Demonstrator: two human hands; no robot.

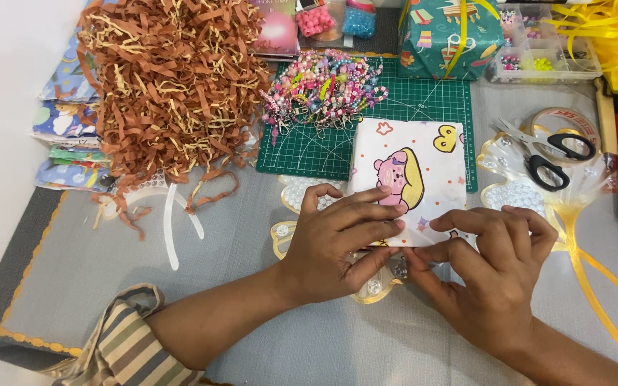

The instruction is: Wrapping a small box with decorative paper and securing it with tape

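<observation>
A: At the middle of the bench (180, 314), half on the green cutting mat (423, 107), lies the small parcel in white cartoon-print paper (413, 175). Where do your hands sit on it?

B: Your left hand (337, 243) lies flat on the near left part, fingers spread and pressing down; it clasps nothing. Your right hand (498, 268) pinches the near edge of the wrap between thumb and fingertips.

A: How is the parcel likely to handle?

B: It looks light and flat. The paper appears thin and smooth, so it will probably crease easily, tear if pulled hard, and slide on the mat unless held down. Take hold at the folded edge or a corner, and keep the flat palm on top.

A: What lies about it?

B: A heap of brown paper shred (173, 86) to the left, beaded keychains (323, 89) beyond, black-handled scissors (545, 154) and a tape roll (566, 121) to the right, a wrapped teal box (452, 36) at the far edge. Clear film with a gold border (588, 264) lies under and beside your right hand.
</observation>
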